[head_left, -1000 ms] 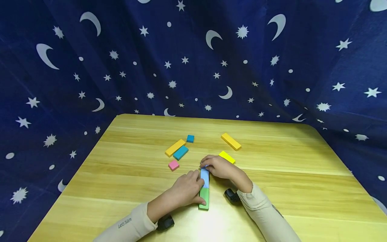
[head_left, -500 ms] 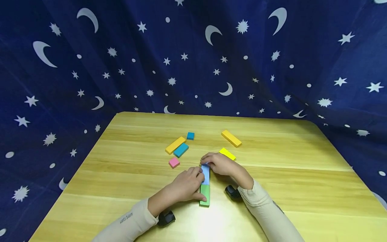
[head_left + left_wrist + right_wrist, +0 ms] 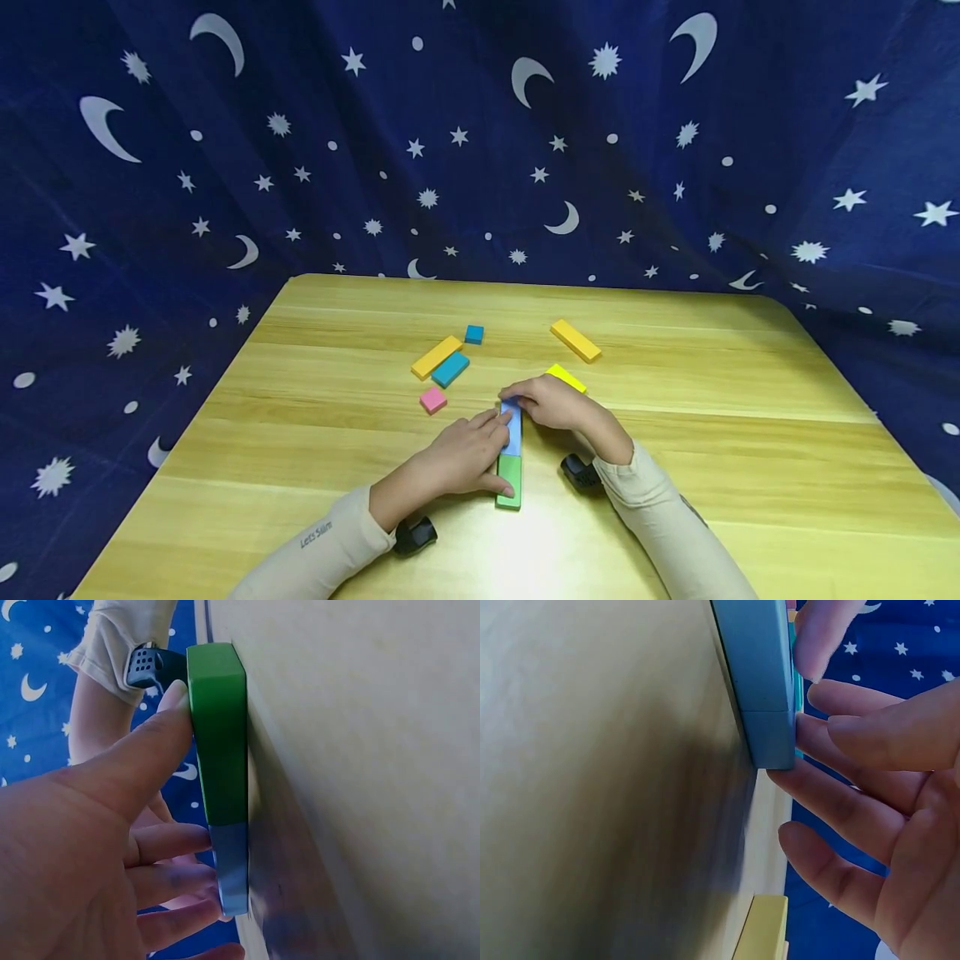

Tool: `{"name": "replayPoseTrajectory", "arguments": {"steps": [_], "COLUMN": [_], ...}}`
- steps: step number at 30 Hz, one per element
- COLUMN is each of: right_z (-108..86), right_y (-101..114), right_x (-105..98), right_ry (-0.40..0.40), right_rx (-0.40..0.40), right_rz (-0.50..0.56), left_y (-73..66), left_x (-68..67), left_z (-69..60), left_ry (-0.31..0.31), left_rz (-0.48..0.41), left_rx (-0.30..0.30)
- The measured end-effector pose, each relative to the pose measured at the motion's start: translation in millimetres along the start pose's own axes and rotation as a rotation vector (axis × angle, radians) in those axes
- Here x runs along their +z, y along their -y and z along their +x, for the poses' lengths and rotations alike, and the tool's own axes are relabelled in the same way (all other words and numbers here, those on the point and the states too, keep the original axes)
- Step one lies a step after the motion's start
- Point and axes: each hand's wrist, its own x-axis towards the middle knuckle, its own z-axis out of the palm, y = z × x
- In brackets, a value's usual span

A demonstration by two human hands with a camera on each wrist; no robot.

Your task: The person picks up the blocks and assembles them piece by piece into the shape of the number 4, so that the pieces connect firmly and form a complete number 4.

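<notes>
A green block (image 3: 512, 463) and a light blue block (image 3: 515, 440) lie end to end in a row on the table. A short blue block (image 3: 772, 741) sits flush at the row's far end, past a thin seam. My left hand (image 3: 467, 458) rests along the row's left side, its thumb on the green block and its fairly straight fingers touching the light blue one. My right hand (image 3: 558, 403) is at the far end, with loosely bent fingertips against the short blue block. The right thumb stands apart from the row in the right wrist view.
Beyond the left hand lie a pink block (image 3: 433, 401), a teal block (image 3: 451, 369), an orange block (image 3: 437, 357) and a small blue block (image 3: 474, 334). A yellow block (image 3: 567, 377) and another orange block (image 3: 576, 341) lie beyond the right hand.
The left fingers have straightened a little and reach farther along the light blue block. The right hand stays at the far end. The head view has tilted slightly.
</notes>
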Motion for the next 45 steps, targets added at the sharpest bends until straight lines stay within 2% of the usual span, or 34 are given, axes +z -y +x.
{"name": "replayPoseTrajectory", "arguments": {"steps": [13, 30, 45], "right_z": [0.8, 1.2, 1.4], "right_y": [0.1, -2.3, -3.1], "right_x": [0.4, 1.4, 2.8], "right_ry": [-0.017, -0.008, -0.013], "right_rx": [0.021, 0.032, 0.034], "right_rz": [0.023, 0.037, 0.041], "left_y": [3.9, 5.2, 6.2], "left_x": [-1.2, -1.2, -3.1], "left_z": [2.7, 3.9, 5.0], "left_ry": [0.041, 0.037, 0.08], "left_rz": [-0.082, -0.067, -0.139], "left_rx": [0.001, 0.011, -0.022]}}
